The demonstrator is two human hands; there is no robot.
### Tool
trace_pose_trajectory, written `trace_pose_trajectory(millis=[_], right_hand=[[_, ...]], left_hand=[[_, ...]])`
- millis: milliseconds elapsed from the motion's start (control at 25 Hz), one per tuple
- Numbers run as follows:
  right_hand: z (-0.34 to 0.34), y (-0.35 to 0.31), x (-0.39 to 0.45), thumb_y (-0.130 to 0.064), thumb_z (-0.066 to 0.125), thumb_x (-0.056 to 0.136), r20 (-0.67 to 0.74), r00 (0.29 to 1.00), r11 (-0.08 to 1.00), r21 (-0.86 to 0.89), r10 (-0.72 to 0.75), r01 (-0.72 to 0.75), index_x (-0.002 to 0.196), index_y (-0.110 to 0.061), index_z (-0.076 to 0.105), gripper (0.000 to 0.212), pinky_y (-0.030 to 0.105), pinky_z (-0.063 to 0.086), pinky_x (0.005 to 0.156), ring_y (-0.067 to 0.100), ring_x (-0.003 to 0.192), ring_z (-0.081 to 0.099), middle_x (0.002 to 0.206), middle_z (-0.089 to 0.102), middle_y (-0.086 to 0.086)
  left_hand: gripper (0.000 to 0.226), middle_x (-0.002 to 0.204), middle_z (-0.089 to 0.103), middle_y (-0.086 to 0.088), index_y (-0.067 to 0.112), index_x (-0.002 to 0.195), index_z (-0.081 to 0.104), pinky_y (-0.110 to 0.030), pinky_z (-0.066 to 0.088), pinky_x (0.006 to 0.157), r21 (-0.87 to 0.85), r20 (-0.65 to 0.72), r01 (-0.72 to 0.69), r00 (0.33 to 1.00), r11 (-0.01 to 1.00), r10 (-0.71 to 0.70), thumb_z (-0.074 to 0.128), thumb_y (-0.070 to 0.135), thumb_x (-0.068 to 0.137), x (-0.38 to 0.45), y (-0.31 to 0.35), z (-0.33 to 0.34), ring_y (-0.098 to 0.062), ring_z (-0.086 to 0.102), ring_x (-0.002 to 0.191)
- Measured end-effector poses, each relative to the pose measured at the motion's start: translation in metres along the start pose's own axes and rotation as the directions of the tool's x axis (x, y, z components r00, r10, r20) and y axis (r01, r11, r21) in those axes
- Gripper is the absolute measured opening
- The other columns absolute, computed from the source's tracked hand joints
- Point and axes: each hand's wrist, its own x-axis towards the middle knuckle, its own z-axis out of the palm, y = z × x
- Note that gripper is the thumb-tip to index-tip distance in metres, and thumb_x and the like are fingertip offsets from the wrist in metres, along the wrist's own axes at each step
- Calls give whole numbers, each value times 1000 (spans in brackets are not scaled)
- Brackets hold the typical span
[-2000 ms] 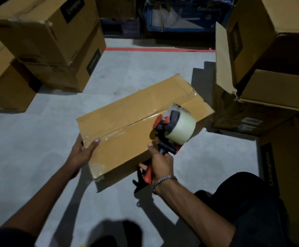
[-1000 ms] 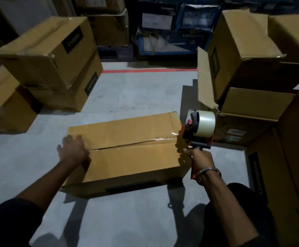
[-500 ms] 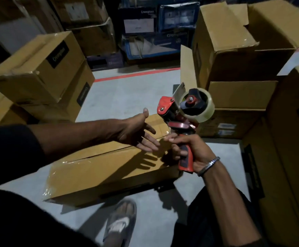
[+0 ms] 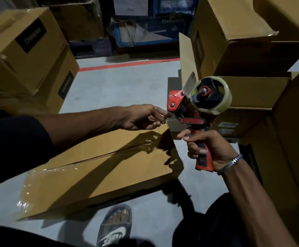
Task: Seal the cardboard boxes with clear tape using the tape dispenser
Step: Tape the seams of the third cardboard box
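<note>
Grey warehouse floor (image 4: 118,90) carries the long taped brown cardboard box (image 4: 109,168) below the red-and-black tape dispenser (image 4: 195,111), whose handle the right hand (image 4: 211,148) grips while the left hand (image 4: 143,118) seemingly pinches the tape's loose end, best drawn out straight.

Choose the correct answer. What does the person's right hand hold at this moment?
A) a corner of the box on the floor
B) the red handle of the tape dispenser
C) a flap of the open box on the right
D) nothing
B: the right hand is curled round the red handle of the tape dispenser, raised above the box on the floor, while the left hand reaches to its front end.
</note>
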Motion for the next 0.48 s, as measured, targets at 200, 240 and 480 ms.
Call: trace_pose_trajectory(millis=[200,240,480], right_hand=[[-1,1,-1,-1,53,85,-16,1000,998,-57,19,-19,99,1,69,22,23,24,46,4,32,32,48,47,2],[0,2,-2,-1,53,84,-12,999,996,-83,30,-31,99,1,69,22,24,23,46,4,31,31,48,46,3],[6,10,-7,2,55,85,-27,999,967,-252,23,-29,106,6,68,24,27,21,47,8,32,27,48,37,6]], left_hand=[[27,111,77,-10,6,124,71,-21,55,66,399,-5,-27,1000,917,31,64,0,99,1,18,-26,-11,61,78],[22,109,79,-5,8,118,75,-25,56,73,509,-8,-34,999,860,45,66,3,98,1,20,-27,-13,59,85],[15,91,76,-5,2,112,69,-43,62,93,477,-21,-8,1000,879,20,60,4,101,0,27,-15,-16,73,83]])
